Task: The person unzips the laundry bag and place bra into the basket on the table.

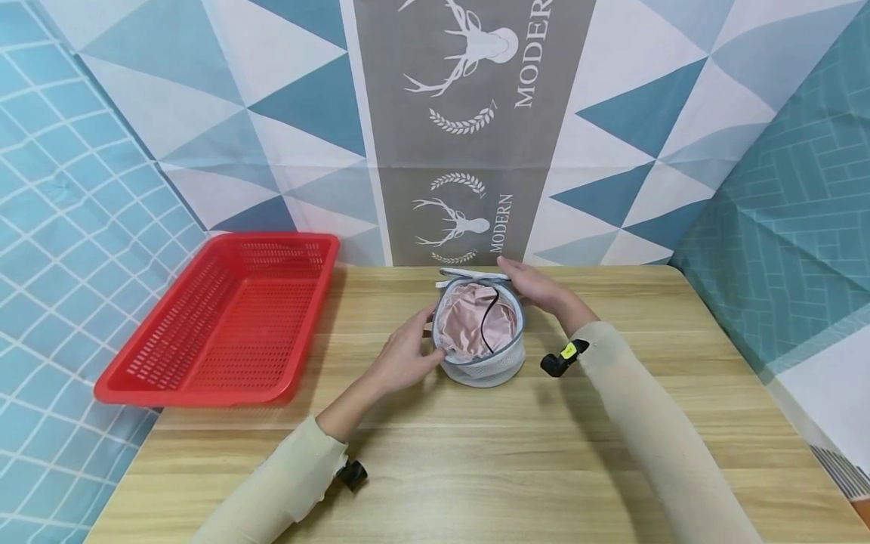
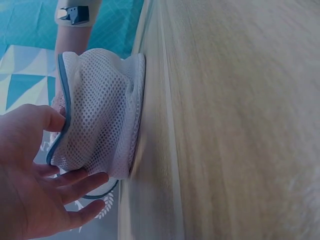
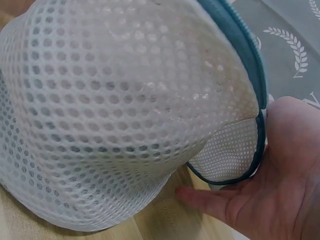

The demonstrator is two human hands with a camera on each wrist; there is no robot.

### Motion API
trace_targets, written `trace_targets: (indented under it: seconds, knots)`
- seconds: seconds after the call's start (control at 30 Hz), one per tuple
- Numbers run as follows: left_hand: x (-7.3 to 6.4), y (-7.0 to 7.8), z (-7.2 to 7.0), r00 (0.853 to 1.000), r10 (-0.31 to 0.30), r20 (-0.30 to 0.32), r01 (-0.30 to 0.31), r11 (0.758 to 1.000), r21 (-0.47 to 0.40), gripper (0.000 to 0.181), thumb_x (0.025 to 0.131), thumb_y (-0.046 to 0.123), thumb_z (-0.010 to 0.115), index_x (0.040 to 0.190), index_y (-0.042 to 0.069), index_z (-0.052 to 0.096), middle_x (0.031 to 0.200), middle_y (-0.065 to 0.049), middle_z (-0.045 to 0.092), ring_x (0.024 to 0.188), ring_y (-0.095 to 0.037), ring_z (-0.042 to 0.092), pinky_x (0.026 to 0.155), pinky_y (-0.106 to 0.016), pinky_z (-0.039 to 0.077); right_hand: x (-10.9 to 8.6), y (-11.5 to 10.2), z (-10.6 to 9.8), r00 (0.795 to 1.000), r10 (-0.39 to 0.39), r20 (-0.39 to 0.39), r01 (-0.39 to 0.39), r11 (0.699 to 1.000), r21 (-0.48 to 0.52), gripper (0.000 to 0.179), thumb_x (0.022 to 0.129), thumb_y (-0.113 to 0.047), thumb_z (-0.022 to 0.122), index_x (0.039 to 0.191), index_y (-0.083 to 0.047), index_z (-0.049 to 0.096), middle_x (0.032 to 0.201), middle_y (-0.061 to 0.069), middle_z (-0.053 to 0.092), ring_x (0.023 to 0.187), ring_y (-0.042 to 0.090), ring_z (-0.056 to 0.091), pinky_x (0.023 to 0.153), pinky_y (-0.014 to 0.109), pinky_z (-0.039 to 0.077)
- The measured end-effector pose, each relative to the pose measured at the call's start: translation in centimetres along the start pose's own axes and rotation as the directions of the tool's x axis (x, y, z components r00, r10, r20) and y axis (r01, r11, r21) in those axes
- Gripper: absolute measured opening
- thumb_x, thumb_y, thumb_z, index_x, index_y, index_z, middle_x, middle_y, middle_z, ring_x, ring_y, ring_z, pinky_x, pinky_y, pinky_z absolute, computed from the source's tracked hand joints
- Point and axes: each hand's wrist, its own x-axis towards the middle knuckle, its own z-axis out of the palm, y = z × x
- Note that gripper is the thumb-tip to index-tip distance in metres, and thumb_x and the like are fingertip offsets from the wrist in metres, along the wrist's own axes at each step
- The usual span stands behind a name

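Observation:
A round white mesh laundry bag [image 1: 485,370] with a grey-blue zip edge stands on the wooden table, its top unzipped. Inside lies shiny pink fabric [image 1: 465,321] with a thin dark strap [image 1: 484,321] across it. The bag's mesh lid [image 1: 473,275] is folded back on the far side. My left hand [image 1: 404,355] holds the near-left rim, thumb over the edge and fingers loosely along the outer mesh [image 2: 102,105]. At the right end of the lid, my right hand [image 1: 540,291] reaches with extended fingers beside the zip edge [image 3: 260,142]; part of it is hidden.
A red perforated plastic basket [image 1: 254,332] stands at the left of the wooden table [image 1: 476,468]. Patterned cloth panels [image 1: 476,136] rise behind the table and on both sides. Black wrist cameras [image 1: 560,360] sit on both sleeves.

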Motion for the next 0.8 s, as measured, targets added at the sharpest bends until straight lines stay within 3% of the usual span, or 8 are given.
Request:
trace_targets:
  seconds: [0.13,0.53,0.8]
  knots:
    - [0.0,0.1,0.0,1.000,0.002,-0.001,-0.002,1.000,-0.002,0.086,0.100,0.018,0.075,0.175,0.008,0.035,0.170,-0.021,0.056,0.142,-0.041,0.070,0.129,-0.065,0.047,-0.1,0.2,-0.1,1.000,0.023,-0.001,-0.023,0.999,-0.022,0.082,0.120,-0.061,0.014,0.181,-0.010,-0.006,0.191,0.021,-0.004,0.174,0.055,0.019,0.138,0.068,0.032]
    - [0.1,0.1,-0.1,1.000,-0.021,0.007,0.021,1.000,-0.015,0.081,0.106,0.027,0.071,0.176,0.011,0.033,0.172,-0.019,0.055,0.144,-0.039,0.070,0.131,-0.066,0.045,-0.8,-0.4,-0.7,0.999,-0.024,-0.046,0.023,1.000,-0.018,0.083,0.121,-0.058,0.020,0.180,-0.003,0.004,0.189,0.028,0.010,0.174,0.057,0.016,0.138,0.069,0.032]
    - [0.0,-0.1,-1.3,1.000,-0.020,0.001,0.020,0.999,0.030,0.078,0.110,0.035,0.066,0.176,0.007,0.033,0.172,-0.019,0.056,0.143,-0.042,0.070,0.129,-0.066,0.048,-2.5,-0.4,-1.5,0.995,-0.060,-0.082,0.057,0.998,-0.039,0.084,0.121,-0.057,0.024,0.180,-0.002,0.001,0.190,0.027,0.002,0.173,0.060,0.012,0.137,0.072,0.031]
